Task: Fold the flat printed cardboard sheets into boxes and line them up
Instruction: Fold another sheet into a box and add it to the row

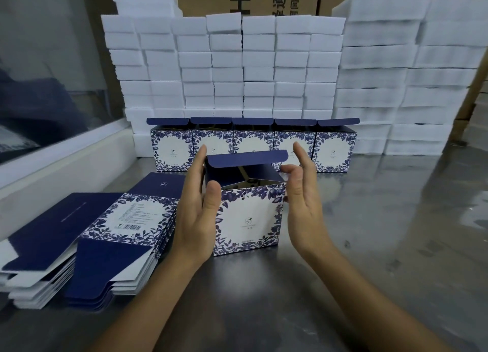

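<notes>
So the person's got one freshly popped-up blue-and-white floral printed cardboard box point(248, 214) standing on the shiny grey metal table point(383, 232), lid flap up and the top open. The left hand point(196, 214) lies flat along the box's left side, fingers straight, thumb hooked onto the front top corner. The right hand point(303, 201) is spread open just beside the right side, fingers straight; whether the palm actually touches the cardboard is hard to tell, though the thumb looks to be at the top right corner.

Behind it, a row of five finished matching boxes point(253, 147) stands side by side with lids up, backed against a wall of stacked white foam blocks point(224, 66). A pile of flat unfolded printed sheets point(105, 232) sits left of the box, nearly touching the left wrist.

By the look of it the box is formed and the step in hand is squaring it and moving it into the line. Probably best to keep both palms flat and press evenly from both sides so the walls stay at right angles, not pinch the corners, which could crease the print. Then lift or slide it to one end of the row with the printed front facing the same way as the others, side touching its neighbour, front edges flush. Worth checking the bottom flaps are locked first, since the inside is partly in shadow.
</notes>
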### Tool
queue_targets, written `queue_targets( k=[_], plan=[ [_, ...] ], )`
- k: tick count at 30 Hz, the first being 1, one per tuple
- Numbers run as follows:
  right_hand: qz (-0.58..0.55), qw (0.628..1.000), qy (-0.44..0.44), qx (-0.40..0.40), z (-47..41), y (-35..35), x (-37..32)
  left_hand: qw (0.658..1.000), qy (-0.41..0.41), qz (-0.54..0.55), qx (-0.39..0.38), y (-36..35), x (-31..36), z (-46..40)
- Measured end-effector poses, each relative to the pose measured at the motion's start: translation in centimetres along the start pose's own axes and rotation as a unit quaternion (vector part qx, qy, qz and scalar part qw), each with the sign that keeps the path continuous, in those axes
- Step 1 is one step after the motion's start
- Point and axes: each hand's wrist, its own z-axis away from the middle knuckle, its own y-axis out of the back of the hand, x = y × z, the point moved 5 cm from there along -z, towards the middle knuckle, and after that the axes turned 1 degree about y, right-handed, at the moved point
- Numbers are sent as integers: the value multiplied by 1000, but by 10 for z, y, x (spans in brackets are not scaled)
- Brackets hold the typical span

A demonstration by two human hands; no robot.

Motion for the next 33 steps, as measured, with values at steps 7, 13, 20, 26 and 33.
queue_targets(
  k=[7, 13, 20, 26, 33],
  plan=[
    [13, 1000, 15, 7, -1, 0, -6, 996, -32, -81, 1, -1, 4, 0],
    [142, 989, 33, 0, 2, 0, -3, 991, -26, -134, 3, -1, -2, 2],
    [340, 911, 232, 18, 11, -19, -24, 969, -79, -232, 11, -10, 7, 8],
    [375, 900, 222, 31, 14, -34, -29, 962, -96, -255, 30, -13, 12, 8],
    [334, 920, 200, 34, 12, -22, -17, 960, -97, -260, 26, -13, 11, 6]
  ],
)
